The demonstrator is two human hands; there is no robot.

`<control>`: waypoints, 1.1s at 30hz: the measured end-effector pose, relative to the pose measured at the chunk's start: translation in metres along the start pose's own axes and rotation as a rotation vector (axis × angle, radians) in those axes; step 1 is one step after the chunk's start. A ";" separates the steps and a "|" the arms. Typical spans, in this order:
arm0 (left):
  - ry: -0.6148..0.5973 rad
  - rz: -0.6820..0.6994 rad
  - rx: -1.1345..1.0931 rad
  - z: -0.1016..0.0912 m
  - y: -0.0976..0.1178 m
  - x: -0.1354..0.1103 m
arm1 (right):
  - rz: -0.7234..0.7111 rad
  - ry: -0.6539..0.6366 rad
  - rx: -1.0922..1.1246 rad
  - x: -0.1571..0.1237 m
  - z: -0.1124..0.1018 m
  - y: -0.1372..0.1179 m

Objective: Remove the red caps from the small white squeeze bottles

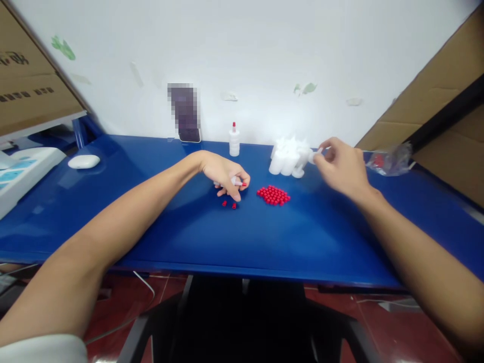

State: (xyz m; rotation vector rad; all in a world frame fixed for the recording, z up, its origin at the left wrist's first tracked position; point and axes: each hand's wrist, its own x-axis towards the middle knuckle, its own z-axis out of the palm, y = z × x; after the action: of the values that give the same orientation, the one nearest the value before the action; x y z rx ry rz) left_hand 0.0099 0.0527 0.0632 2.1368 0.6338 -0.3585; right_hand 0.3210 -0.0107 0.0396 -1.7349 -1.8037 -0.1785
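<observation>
My left hand (pixel 226 175) is closed around a white nozzle (pixel 237 182) with a red tip; the fingers hide part of it. On the blue table just below that hand lie two loose red caps (pixel 234 205). To its right sits a pile of small red caps (pixel 273 195). My right hand (pixel 340 164) pinches a small white nozzle piece (pixel 316 155) beside a cluster of white bottles (pixel 288 157). Whether that piece touches the cluster I cannot tell. A white bottle (pixel 234 143) with a red-capped nozzle stands upright behind my left hand.
A phone (pixel 189 134) leans against the white wall at the back. A white oval case (pixel 83 161) and a white device (pixel 28 169) lie at the left. A clear plastic bag (pixel 393 160) with something red lies at the right. Cardboard (pixel 434 91) borders the right side.
</observation>
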 end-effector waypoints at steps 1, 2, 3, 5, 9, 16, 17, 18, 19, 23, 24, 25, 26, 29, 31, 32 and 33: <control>-0.002 0.011 -0.010 -0.001 -0.002 0.000 | 0.008 -0.009 0.008 0.000 0.003 0.002; -0.010 0.021 -0.016 -0.003 -0.004 0.000 | 0.005 -0.029 0.013 0.001 0.005 0.004; -0.023 0.027 -0.021 -0.004 -0.005 0.000 | -0.002 -0.052 0.014 0.000 0.008 0.004; -0.048 0.024 -0.022 -0.005 -0.005 0.000 | -0.016 -0.095 0.011 -0.001 0.012 0.005; -0.091 -0.055 0.018 -0.005 0.002 -0.001 | -0.035 -0.110 0.009 -0.003 0.017 0.003; -0.088 -0.299 0.096 -0.010 0.005 -0.012 | -0.058 -0.075 0.055 -0.002 0.021 0.004; -0.080 -0.316 0.107 -0.011 0.005 -0.013 | -0.069 -0.071 0.061 -0.002 0.022 0.005; -0.077 -0.333 0.116 -0.011 0.006 -0.014 | -0.080 -0.067 0.069 -0.002 0.022 0.005; -0.076 -0.350 0.124 -0.011 0.008 -0.015 | -0.090 -0.065 0.079 -0.002 0.023 0.006; -0.072 -0.423 0.141 -0.008 0.016 -0.015 | -0.123 -0.043 0.115 -0.003 0.025 0.008; -0.069 -0.437 0.144 -0.007 0.017 -0.014 | -0.127 -0.034 0.120 -0.003 0.025 0.009; -0.068 -0.447 0.147 -0.006 0.018 -0.014 | -0.129 -0.023 0.125 -0.002 0.026 0.009; -0.069 -0.455 0.148 -0.006 0.019 -0.013 | -0.129 -0.014 0.131 -0.002 0.026 0.009; -0.081 -0.476 0.137 -0.004 0.019 -0.012 | -0.121 0.000 0.142 -0.001 0.026 0.010; -0.088 -0.494 0.130 -0.003 0.020 -0.013 | -0.108 -0.009 0.151 -0.001 0.026 0.009; -0.090 -0.500 0.127 -0.003 0.020 -0.013 | -0.099 -0.017 0.158 -0.001 0.025 0.008; -0.090 -0.505 0.126 -0.003 0.021 -0.014 | -0.088 -0.025 0.169 -0.001 0.025 0.007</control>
State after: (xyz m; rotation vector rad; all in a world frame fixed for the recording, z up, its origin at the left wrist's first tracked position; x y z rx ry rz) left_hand 0.0102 0.0399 0.0852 2.0424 1.1235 -0.7811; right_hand 0.3188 0.0018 0.0174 -1.5485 -1.8577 -0.0391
